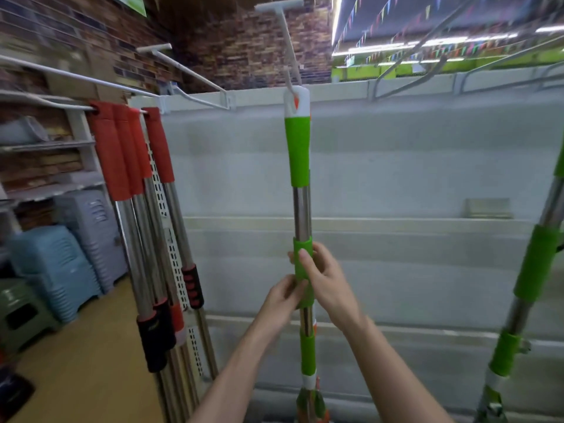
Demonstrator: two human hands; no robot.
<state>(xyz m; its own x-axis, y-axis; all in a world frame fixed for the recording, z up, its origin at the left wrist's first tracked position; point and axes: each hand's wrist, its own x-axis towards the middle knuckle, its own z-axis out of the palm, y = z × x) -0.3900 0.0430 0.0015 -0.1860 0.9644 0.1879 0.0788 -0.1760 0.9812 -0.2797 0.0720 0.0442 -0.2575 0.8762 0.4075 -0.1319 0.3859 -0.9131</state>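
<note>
L + R hands, left hand (283, 297) and right hand (326, 279), both grip mid green foam sleeve (302, 246) of upright green-and-steel mop pole (302, 209). Risk: top slips off white wire hook (285, 35) if tilted, pole swings into red-handled steel poles (128, 148) nearby.

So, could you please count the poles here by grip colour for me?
Green poles: 2, one gripped by the left hand and right hand
Red poles: 4
Total: 6

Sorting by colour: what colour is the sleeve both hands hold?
The sleeve is bright green; the head view shows it.
</note>
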